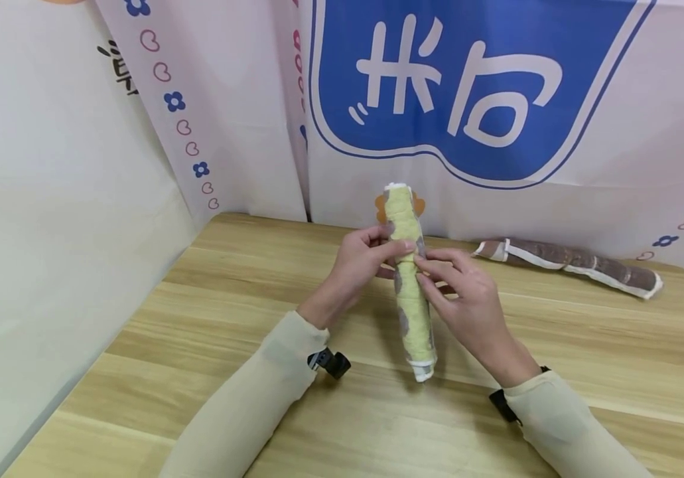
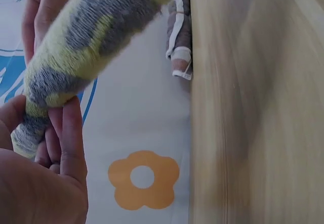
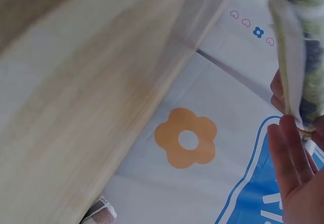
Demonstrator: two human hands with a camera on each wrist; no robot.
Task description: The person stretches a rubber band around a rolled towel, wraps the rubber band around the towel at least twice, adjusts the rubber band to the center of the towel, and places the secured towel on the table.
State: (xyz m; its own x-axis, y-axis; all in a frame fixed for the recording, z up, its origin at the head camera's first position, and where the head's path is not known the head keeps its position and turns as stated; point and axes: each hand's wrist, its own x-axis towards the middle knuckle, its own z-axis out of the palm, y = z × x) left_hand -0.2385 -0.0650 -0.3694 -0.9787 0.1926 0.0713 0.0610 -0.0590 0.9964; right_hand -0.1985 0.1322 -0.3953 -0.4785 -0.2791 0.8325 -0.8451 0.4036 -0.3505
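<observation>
A rolled-up yellow towel with grey patches [image 1: 414, 318] is held off the table by both hands, its long side pointing away from the person. My left hand [image 1: 353, 262] grips the roll around its middle, thumb on top and fingers behind it. On the opposite side my right hand [image 1: 470, 292] pinches the roll's edge near the same spot with its fingertips. A thin orange band [image 3: 305, 132] shows by those fingertips in the right wrist view. In the left wrist view the fuzzy yellow-and-grey surface [image 2: 101, 42] fills the upper left.
Another rolled towel, brown with white edging [image 1: 580, 262], lies at the back right of the wooden table [image 1: 156, 352]. Behind the table hangs a white printed cloth [image 1: 246, 146] with a blue sign. Both wrists wear dark straps with small cameras [image 1: 336, 364].
</observation>
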